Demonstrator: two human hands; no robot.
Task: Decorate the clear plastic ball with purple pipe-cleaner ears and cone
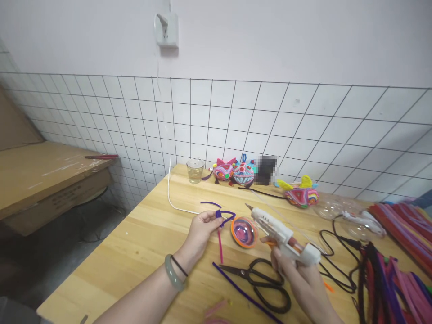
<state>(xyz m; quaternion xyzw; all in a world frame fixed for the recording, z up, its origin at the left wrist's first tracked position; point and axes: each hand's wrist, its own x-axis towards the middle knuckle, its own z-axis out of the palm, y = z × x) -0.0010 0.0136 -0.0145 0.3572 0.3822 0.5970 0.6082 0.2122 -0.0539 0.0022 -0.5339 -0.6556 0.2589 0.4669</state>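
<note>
My left hand pinches a small piece of twisted purple and pink pipe cleaner above the wooden table. My right hand grips a white glue gun, whose nozzle points up and left toward the pipe cleaner. Between the two hands lies a clear dome with an orange rim and pink and purple coils inside. Black scissors lie just below it, beside a long purple pipe cleaner.
A glass cup and colourful fish-shaped ornaments stand along the tiled wall. A second glue gun, black cords and heaps of pipe cleaners fill the right side. A cardboard box sits at left.
</note>
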